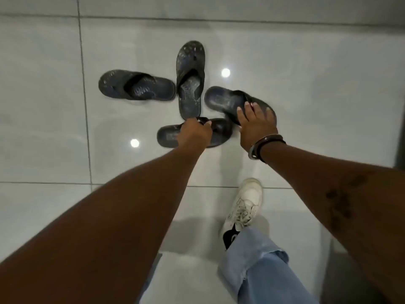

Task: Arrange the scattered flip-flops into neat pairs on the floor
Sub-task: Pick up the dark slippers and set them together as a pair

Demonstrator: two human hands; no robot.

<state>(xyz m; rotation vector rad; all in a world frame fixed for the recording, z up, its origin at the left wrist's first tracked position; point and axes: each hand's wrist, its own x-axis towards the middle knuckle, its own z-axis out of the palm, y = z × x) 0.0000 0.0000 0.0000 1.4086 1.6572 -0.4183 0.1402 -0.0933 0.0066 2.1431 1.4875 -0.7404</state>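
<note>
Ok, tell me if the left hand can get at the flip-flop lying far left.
Probably yes. The left hand is busy at the nearest flip-flop, but bare floor lies between it and the far-left flip-flop.

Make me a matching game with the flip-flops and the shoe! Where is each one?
Things:
1. flip-flop under the left hand
2. flip-flop under the right hand
3. white sneaker
4. flip-flop lying sideways

Places:
A. on the person's foot
B. farthest left, untouched
C. nearest flip-flop, strap gripped
D. right-side flip-flop, toe end covered

Pairs: 1-C, 2-D, 3-A, 4-B
</note>
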